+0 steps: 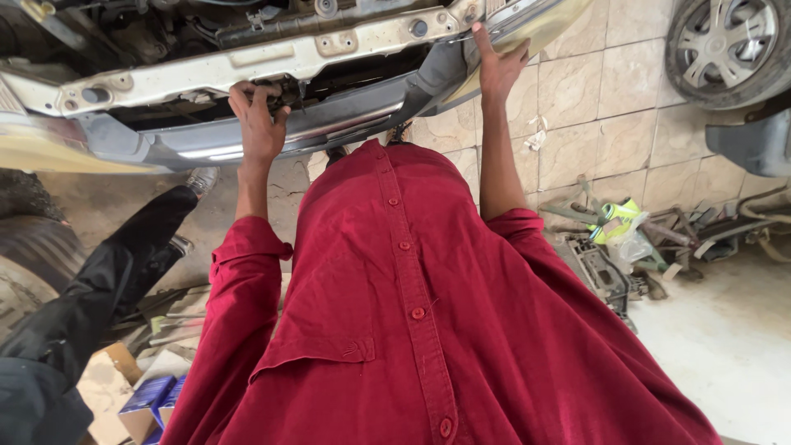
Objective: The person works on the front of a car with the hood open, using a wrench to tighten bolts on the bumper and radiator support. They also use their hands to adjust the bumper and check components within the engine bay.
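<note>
Head view: both hands on bumper (pixel 272 136), long axis left-right.

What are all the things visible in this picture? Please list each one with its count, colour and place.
car front: one, silver-grey and cream, top, panels off
wheel: one, grey rim, top right
tyre: one, black, left edge
tiled wall: beige, right of the car front
scrap parts: a pile, grey and yellow-green, right on the floor
boxes: two, blue, bottom left
other person's leg: one, black trousers, left
red shirt: one, centre, the person's own
left hand: reaching into the car front, gripping a part there
right hand: pressed flat on the car front's right end
</note>
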